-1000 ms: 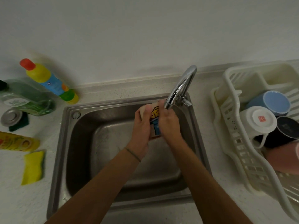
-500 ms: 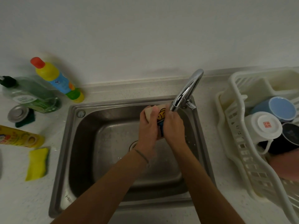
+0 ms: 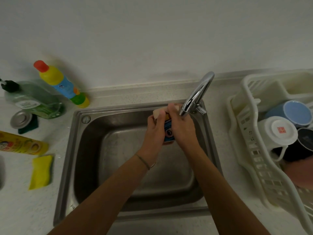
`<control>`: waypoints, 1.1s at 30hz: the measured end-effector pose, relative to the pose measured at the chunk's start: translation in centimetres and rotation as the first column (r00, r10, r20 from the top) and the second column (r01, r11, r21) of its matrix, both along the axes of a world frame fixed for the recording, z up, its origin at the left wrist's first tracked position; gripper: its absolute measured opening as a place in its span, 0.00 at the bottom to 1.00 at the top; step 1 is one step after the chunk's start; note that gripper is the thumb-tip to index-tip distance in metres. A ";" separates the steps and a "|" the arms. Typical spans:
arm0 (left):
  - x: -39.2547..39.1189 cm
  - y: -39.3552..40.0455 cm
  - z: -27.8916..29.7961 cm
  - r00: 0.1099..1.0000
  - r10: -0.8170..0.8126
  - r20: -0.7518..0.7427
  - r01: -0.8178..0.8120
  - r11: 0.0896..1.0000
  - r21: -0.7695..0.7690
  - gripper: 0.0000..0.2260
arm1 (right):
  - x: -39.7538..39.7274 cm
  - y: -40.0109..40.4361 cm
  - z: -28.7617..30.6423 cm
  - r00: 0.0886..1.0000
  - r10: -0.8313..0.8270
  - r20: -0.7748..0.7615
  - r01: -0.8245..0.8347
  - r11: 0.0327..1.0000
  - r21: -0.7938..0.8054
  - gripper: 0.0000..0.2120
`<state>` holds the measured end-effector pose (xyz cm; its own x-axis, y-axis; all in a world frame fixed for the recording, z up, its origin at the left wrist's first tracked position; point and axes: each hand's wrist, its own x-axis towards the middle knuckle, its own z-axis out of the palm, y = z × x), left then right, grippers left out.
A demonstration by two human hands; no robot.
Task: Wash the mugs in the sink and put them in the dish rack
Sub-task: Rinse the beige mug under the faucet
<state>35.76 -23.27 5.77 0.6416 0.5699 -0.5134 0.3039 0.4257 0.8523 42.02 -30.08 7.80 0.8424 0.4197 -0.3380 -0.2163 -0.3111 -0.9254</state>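
Four mugs (image 3: 277,131) already upturned in rack (image 3: 243,139), right of sink (image 3: 88,150). Last printed mug (image 3: 167,128) over sink under tap (image 3: 196,97), gripped between left hand (image 3: 155,131) and right hand (image 3: 182,128), fingers curled round it. Rinse and racking left, apparently.

Both hands cover most of the printed mug (image 3: 168,128) at frame centre, while the pink mug (image 3: 299,173) is cut off at the right edge.

Dim, soft light, a bright glint on the faucet (image 3: 197,94), wide-angle bending and slight blur at the edges.
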 end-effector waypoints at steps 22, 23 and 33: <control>-1.0 0.4 -1.0 1.000 0.014 0.015 -0.009 0.964 -0.265 0.38 | -0.6 0.3 -0.4 0.998 0.057 -0.028 -0.060 0.989 -0.132 0.25; -1.2 0.3 -1.3 1.000 0.015 0.011 -0.011 0.950 -0.313 0.36 | 0.0 0.0 -0.3 0.996 0.091 0.016 -0.086 0.976 -0.201 0.27; -0.2 0.0 -2.1 0.999 0.054 -0.003 -0.048 0.842 -0.537 0.28 | 4.0 -4.0 -5.0 0.849 0.181 0.497 0.079 0.885 -0.458 0.08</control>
